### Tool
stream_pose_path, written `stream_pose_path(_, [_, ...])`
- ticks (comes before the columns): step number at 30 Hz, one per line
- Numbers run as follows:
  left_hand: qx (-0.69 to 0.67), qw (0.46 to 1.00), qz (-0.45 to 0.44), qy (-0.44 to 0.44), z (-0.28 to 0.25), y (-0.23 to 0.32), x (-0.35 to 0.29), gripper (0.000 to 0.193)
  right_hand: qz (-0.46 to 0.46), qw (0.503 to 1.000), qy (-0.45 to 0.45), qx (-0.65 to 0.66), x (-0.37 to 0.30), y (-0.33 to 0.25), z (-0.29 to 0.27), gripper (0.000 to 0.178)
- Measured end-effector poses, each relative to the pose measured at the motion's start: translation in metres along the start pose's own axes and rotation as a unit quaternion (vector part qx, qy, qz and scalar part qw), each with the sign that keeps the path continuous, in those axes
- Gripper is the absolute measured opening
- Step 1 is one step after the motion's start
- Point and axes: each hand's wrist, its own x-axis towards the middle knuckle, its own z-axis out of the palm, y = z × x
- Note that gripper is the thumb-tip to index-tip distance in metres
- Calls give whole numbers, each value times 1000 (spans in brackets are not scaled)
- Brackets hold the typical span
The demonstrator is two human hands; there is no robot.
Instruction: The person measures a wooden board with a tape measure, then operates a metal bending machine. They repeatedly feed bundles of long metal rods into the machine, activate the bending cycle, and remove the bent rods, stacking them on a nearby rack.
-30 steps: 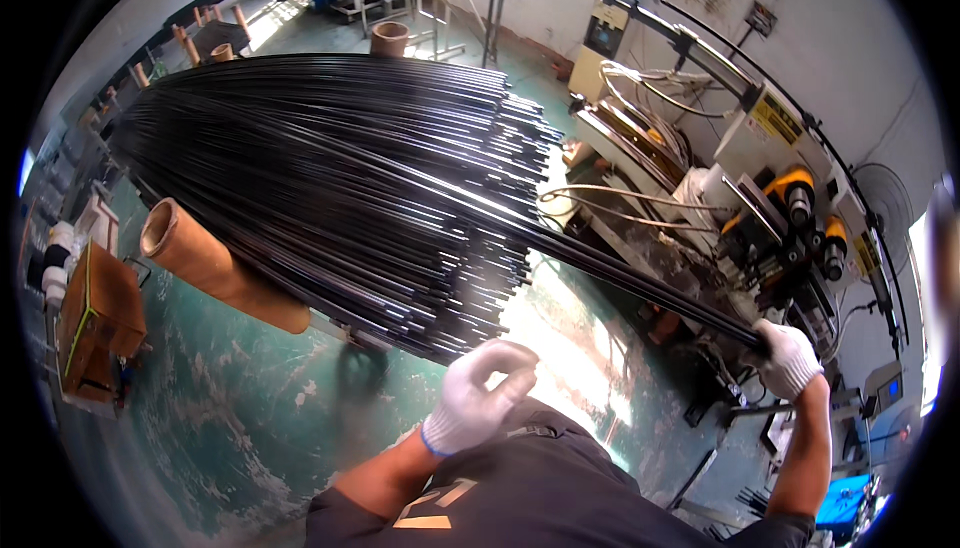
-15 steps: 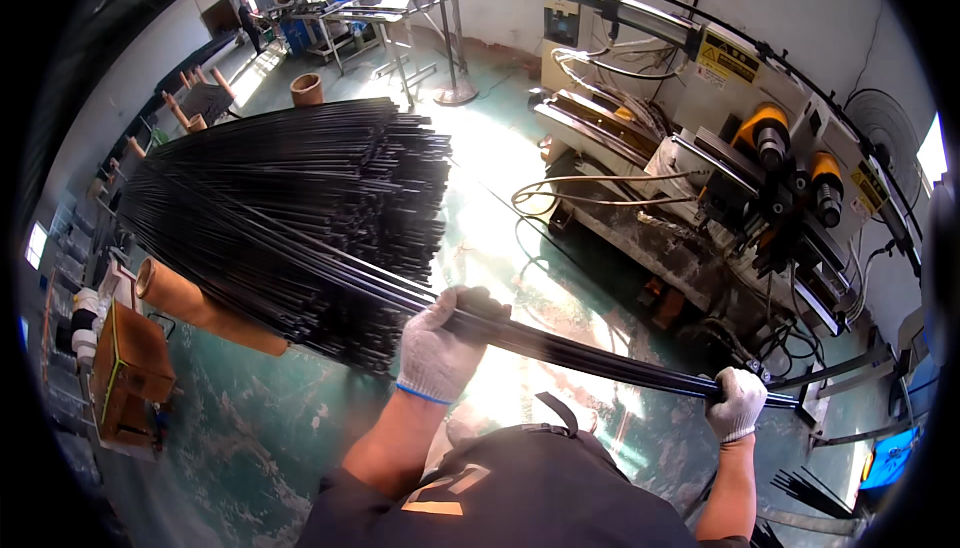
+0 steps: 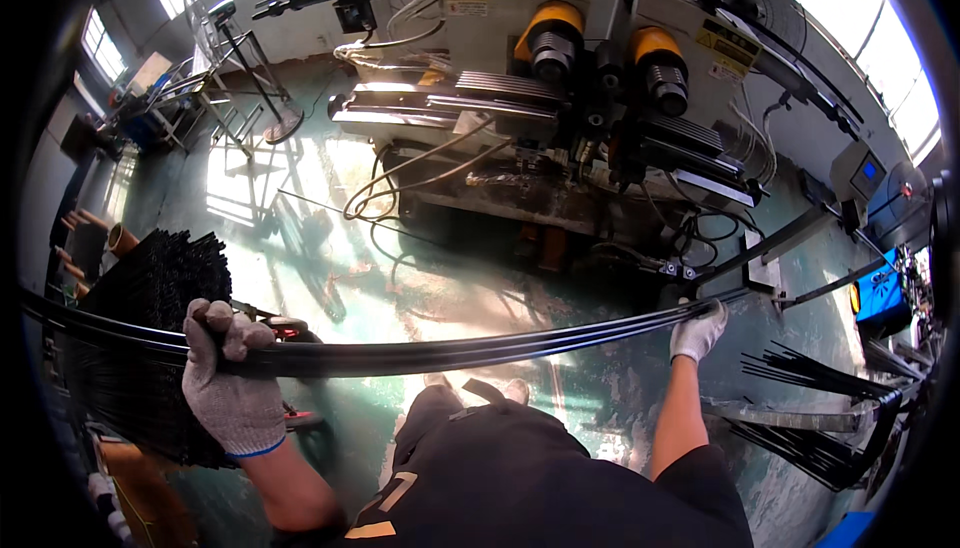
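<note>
A wide fisheye view is directed from the wearer's head down and forward toward the machine (image 3: 590, 128), with the torso (image 3: 520, 478) framed close on the machine's near side.

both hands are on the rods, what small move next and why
Probably ease the black rods slightly to the right, keeping both grips: the right hand holds them near their right end, close to the metal frame, while beyond the left hand they cross the view of the rod pile and leave the picture.
</note>
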Motion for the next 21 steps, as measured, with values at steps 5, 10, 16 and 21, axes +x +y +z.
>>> stream_pose_path(5, [37, 997, -59, 27, 7, -110, 75, 22, 552, 376, -185, 721, -10, -116, 23, 25])
stream_pose_path(10, [50, 990, -131, -23, 14, -163, 154, 26, 589, 449, -151, 655, -4, -116, 110, 14])
stream_pose_path(16, [-16, 981, -125, -145, -32, -123, 310, 35, 501, 489, -69, 711, 39, -130, 162, 21])
stream_pose_path(21, [-55, 968, -174, -170, -88, -126, 417, 35, 454, 487, -36, 745, 80, -178, 207, 30])
